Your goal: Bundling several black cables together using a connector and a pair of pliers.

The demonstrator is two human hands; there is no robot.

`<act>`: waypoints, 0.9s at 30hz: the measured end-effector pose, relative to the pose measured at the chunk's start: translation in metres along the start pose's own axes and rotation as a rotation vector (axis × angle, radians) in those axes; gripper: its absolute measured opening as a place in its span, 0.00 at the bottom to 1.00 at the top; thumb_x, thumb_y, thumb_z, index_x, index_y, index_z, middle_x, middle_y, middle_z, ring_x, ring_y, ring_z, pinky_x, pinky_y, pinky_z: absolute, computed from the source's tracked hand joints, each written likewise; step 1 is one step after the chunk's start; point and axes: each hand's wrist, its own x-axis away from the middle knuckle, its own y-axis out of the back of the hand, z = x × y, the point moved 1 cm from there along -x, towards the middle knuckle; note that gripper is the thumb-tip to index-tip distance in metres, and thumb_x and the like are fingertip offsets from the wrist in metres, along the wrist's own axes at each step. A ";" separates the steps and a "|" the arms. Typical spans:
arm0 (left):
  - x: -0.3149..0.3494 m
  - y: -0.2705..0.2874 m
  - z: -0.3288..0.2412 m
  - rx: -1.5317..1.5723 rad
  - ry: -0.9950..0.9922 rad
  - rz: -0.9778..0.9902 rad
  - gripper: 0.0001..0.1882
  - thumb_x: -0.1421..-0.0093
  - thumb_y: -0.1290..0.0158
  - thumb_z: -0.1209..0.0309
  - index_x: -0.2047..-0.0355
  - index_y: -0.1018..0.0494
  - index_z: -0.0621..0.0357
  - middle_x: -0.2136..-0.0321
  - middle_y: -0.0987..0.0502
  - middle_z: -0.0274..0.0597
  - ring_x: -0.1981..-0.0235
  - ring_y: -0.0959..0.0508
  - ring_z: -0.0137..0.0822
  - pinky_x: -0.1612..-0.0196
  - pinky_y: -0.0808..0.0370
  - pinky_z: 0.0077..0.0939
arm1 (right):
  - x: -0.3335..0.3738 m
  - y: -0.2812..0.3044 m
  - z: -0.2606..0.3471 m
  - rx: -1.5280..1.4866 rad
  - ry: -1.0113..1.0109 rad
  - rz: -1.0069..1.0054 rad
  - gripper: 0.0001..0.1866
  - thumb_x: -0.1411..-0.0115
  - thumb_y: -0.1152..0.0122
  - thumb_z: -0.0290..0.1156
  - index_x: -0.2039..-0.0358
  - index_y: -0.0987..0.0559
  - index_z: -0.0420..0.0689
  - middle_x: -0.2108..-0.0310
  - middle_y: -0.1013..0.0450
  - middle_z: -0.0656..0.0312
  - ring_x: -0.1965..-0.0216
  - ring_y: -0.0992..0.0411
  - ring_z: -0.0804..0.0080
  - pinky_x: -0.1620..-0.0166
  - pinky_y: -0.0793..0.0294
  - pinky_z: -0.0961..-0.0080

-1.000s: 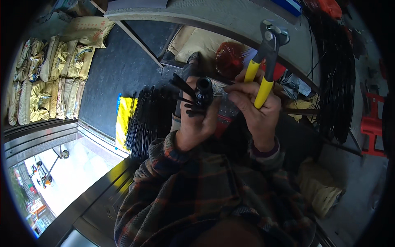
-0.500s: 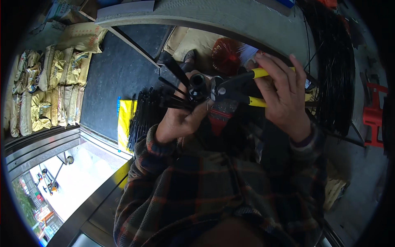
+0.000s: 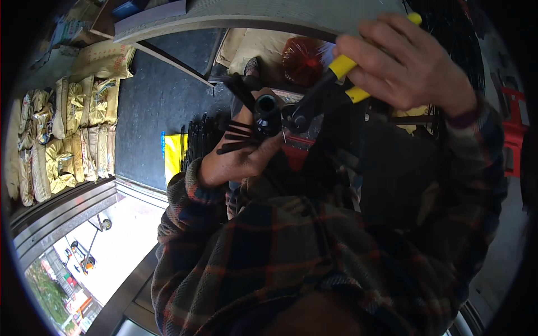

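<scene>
My left hand (image 3: 238, 162) is closed around a black tube with several black rods (image 3: 238, 131) fanning out from it. The tube's round open end (image 3: 267, 105) faces up. Black pliers with yellow grips (image 3: 342, 66) are in my right hand (image 3: 400, 64), its fingers wrapped over the handles. Their jaws (image 3: 298, 120) meet the side of the tube, close to my left thumb. A short thin wire (image 3: 284, 136) sticks out under the jaws. Whether the jaws bite on the wire cannot be made out.
A table edge (image 3: 235, 23) curves across the top. Bundles in tan wrapping (image 3: 73, 134) are stacked at the left. More black rods (image 3: 202, 134) stand by a yellow sheet (image 3: 175, 159). A red bag (image 3: 302, 60) lies beyond my hands; a red stool (image 3: 513, 134) stands at right.
My right hand has swung up and to the right with the pliers, tilting them steeply. The handles look closer together. My left hand stays nearly in place around the tube.
</scene>
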 end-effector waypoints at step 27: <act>0.007 -0.019 0.005 0.086 -0.072 -0.485 0.10 0.53 0.55 0.83 0.70 0.39 0.62 0.70 0.37 0.41 0.70 0.36 0.28 0.66 0.38 0.20 | -0.036 -0.040 0.172 -0.174 -1.125 -0.159 0.07 0.50 0.50 0.21 0.68 0.31 0.39 0.51 0.43 0.54 0.48 0.41 0.58 0.43 0.60 0.47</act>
